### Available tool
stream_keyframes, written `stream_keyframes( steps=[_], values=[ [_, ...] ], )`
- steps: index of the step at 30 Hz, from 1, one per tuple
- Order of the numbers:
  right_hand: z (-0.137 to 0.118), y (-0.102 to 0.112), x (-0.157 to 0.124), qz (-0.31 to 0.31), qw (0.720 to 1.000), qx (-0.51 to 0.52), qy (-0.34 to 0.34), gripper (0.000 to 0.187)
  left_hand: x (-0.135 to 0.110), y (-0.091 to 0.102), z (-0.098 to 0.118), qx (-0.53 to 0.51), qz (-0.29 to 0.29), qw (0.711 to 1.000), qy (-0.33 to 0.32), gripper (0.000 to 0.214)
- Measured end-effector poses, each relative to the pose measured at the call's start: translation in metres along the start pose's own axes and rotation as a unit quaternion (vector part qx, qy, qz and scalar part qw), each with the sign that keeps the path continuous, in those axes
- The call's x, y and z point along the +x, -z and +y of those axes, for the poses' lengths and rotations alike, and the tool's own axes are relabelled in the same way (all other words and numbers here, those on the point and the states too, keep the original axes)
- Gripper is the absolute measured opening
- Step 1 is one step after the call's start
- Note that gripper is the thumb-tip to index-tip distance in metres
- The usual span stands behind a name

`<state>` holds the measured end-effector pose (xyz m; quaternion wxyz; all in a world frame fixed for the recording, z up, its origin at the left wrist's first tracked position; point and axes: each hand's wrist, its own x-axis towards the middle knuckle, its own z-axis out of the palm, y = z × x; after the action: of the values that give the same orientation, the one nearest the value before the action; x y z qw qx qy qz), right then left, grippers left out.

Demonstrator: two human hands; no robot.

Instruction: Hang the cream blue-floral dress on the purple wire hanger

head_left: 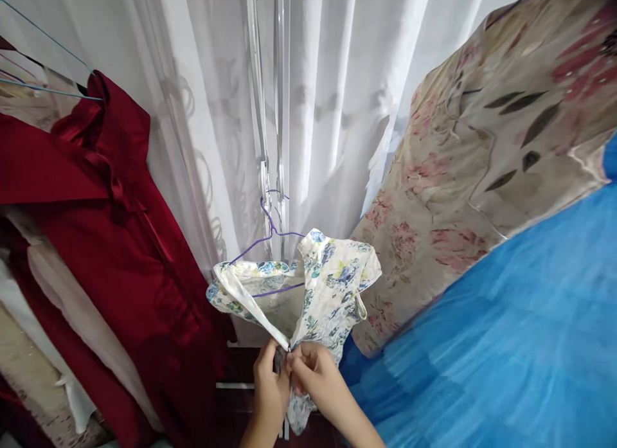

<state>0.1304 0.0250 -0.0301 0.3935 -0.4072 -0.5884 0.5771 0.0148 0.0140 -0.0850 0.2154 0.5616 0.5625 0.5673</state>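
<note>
A small white dress with blue and green flowers point(332, 274) hangs on a purple wire hanger point(250, 247) in the middle of the view. Its front opening spreads into a V, and one edge shows a plain white band. At the bottom of that V, my left hand point(270, 371) pinches the edge of the cloth. Right beside it, my right hand point(311, 366) has thumb and fingers closed on the same spot of the dress. Whatever small fastening may lie between the fingertips is hidden. Below the hands the dress narrows and hangs down.
On the left hangs a dark red satin dress point(139, 255) among other garments. To the right are a beige floral dress point(434, 178) and a bright blue tulle skirt point(491, 332). A white curtain point(328, 114) with a metal rack post point(279, 81) stands behind.
</note>
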Motion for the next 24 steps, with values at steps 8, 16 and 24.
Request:
stream_keyframes(
  steps=[8,16,24],
  values=[
    [-0.059,0.008,0.038,0.069,0.993,0.089,0.042,0.03,0.027,0.026,0.01,0.043,-0.105,0.989,-0.092,0.021],
    [-0.15,0.009,0.102,0.125,0.953,0.216,0.174,0.022,0.059,0.063,0.005,0.152,-0.203,0.966,-0.055,0.016],
    [-0.137,0.008,0.102,0.065,0.973,0.15,0.164,0.021,0.066,0.076,0.001,0.093,-0.131,0.987,-0.018,0.012]
  ],
)
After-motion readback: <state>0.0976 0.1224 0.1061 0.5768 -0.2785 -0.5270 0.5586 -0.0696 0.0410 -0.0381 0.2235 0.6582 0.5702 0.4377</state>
